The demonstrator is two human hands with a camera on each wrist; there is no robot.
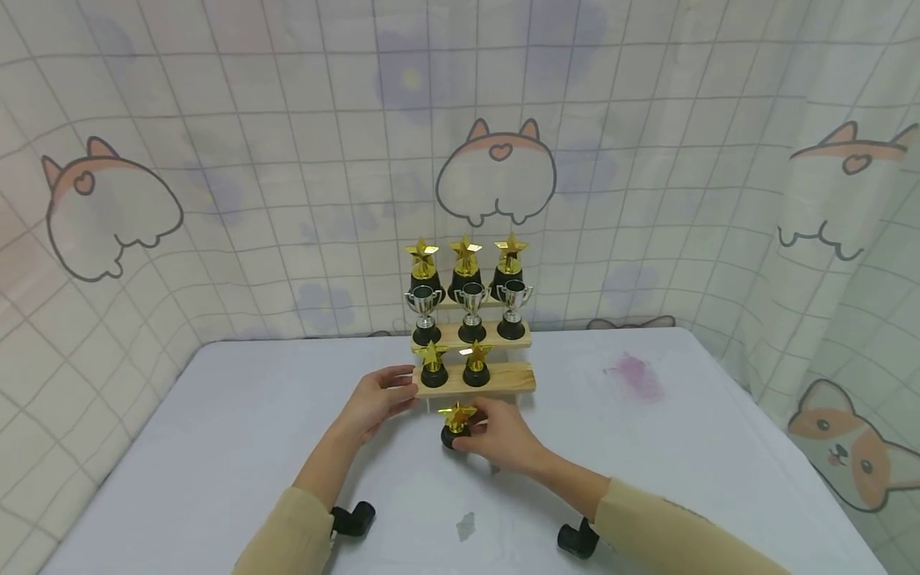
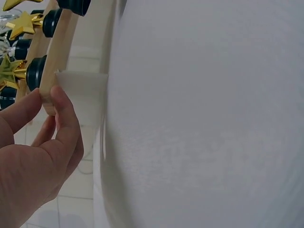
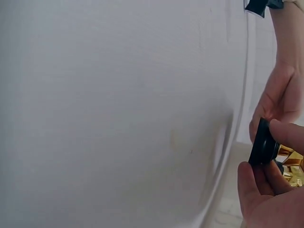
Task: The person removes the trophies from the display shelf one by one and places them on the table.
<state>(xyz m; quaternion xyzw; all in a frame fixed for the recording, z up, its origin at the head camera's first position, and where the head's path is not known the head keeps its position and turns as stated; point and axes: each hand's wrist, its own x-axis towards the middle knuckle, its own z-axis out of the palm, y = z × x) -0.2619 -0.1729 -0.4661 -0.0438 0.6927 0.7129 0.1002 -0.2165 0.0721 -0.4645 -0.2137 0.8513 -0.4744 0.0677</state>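
My right hand holds a small gold star trophy by its round black base, in front of the stepped wooden display rack. The right wrist view shows thumb and fingers around that black base. My left hand pinches the left end of the rack's lowest wooden shelf, thumb on top and fingers beneath in the left wrist view. On that shelf, two gold star trophies stand upright at the left and middle, with bare wood at the right end.
Three silver cups stand on the middle shelf. Behind them, three larger gold star trophies fill the top shelf. The rack stands near the back edge of a white-covered table, before a grid-patterned curtain. A pink stain marks the right side.
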